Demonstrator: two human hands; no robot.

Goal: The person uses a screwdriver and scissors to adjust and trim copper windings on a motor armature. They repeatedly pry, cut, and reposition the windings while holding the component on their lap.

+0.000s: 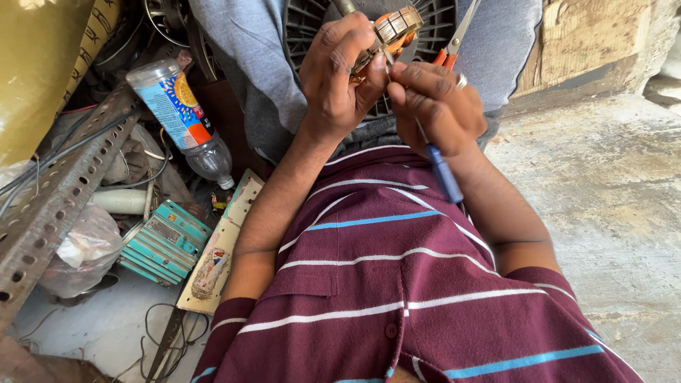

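My left hand (340, 74) grips a small motor winding core (394, 28) with copper coils and orange insulation, held up over my lap. My right hand (436, 106) pinches a thin tool with a blue handle (445, 172), its tip against the core. The handle points down toward my maroon striped shirt (397, 284). Orange-handled scissors (454, 42) lie just behind my right hand on a dark fan grille (436, 28).
At left lie a plastic bottle (181, 117), a perforated metal angle bar (57, 191), a teal finned box (164, 242), a cream switch plate (220, 248), a crumpled plastic bag (81, 248) and loose wires. Bare concrete floor (610, 206) stretches to the right.
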